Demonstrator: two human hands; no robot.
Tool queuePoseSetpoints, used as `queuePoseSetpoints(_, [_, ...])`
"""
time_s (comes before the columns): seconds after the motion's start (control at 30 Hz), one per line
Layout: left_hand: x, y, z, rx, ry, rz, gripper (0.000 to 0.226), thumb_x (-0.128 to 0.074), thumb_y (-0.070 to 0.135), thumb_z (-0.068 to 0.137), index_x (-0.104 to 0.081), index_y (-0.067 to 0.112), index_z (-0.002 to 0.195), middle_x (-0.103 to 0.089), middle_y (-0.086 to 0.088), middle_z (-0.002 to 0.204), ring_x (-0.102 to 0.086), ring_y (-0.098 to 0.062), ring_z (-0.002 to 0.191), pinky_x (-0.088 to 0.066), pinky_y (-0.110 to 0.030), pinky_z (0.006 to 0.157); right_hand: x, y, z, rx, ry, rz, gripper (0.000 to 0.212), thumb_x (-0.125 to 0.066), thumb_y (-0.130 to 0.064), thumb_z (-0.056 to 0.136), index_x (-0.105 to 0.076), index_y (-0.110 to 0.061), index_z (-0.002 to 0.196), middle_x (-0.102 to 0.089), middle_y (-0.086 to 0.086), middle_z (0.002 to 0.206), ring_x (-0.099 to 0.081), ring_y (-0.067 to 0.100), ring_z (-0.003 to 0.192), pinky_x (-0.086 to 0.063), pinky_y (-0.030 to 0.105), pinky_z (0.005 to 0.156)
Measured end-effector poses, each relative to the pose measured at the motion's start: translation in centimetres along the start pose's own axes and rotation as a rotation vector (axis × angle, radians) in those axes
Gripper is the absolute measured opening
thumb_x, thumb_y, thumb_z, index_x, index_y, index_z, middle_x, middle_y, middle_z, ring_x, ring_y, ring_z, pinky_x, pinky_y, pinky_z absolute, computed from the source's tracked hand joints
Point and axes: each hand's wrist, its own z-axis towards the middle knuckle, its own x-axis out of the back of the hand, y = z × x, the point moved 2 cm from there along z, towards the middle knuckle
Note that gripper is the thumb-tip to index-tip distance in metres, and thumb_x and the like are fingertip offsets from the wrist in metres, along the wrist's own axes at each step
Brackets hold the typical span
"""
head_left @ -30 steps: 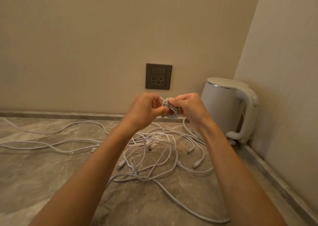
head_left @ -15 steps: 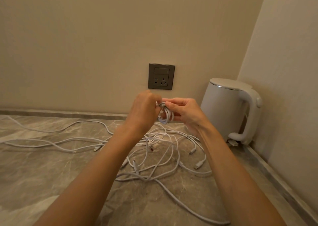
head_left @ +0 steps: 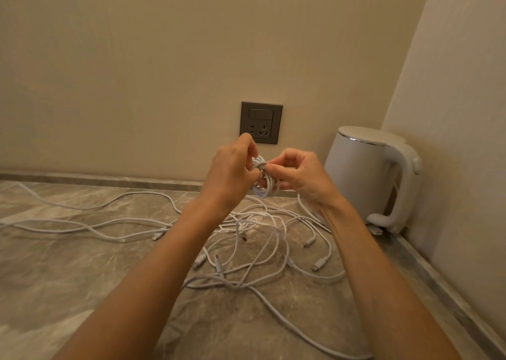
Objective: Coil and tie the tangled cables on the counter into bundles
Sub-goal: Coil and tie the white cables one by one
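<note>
The surface [head_left: 82,277] below the socket [head_left: 261,122] holds tangled cables [head_left: 246,250]. Just under the socket, left hand [head_left: 232,173] and right hand [head_left: 301,176] pinch 1 coil [head_left: 267,187], now turned upright, tail wound round: probably nearly tied.

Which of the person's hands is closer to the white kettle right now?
Right. The right hand is just left of the kettle, pinching the coiled cable; the left hand is farther off, on the coil's other side.
</note>
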Motion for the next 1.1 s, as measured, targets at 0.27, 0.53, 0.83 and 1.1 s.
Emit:
queuePoseSetpoints(0.27, [-0.1,-0.4,0.1,-0.092,-0.004,0.016,0.033,-0.068,0.001,0.079,-0.057,0.007,0.110,-0.058,-0.005,0.078,-0.060,-0.021,0.070,-0.054,-0.038,0.066,-0.2,-0.1,0.0,-0.009,0.003,-0.084,0.016,-0.066,0.003,0.082,-0.055,-0.006,0.075,-0.066,0.010,0.072,-0.067,0.012,0.058,-0.056,0.026,0.055])
queuePoseSetpoints(0.53, [0.3,-1.2,0.4,0.104,-0.096,-0.331,0.038,-0.055,-0.005,0.086,-0.051,0.009,0.122,-0.064,-0.009,0.088,-0.067,-0.015,0.073,-0.058,-0.025,0.067,0.1,0.3,0.3,0.122,0.171,-0.317,0.020,-0.068,-0.005,0.083,-0.054,-0.014,0.071,-0.064,0.010,0.077,-0.069,0.026,0.072,-0.058,0.035,0.065])
queuePoseSetpoints(0.83, [-0.3,-1.6,0.3,0.000,-0.136,0.003,0.031,-0.069,0.008,0.078,-0.052,0.012,0.103,-0.048,0.003,0.102,-0.050,-0.013,0.078,-0.040,-0.012,0.062,0.1,0.7,0.0,0.090,0.116,-0.234,0.018,-0.067,0.003,0.081,-0.061,-0.014,0.077,-0.069,0.011,0.082,-0.069,0.017,0.074,-0.057,0.026,0.071])
queuePoseSetpoints(1.1, [-0.8,-1.6,0.1,-0.234,-0.142,0.034,0.016,-0.064,0.017,0.084,-0.060,0.007,0.096,-0.045,0.001,0.098,-0.042,-0.007,0.085,-0.037,-0.013,0.071,0.3,0.7,0.1,0.093,0.098,0.045,0.012,-0.057,0.009,0.086,-0.059,-0.002,0.083,-0.064,0.008,0.074,-0.065,0.005,0.058,-0.053,0.016,0.059])
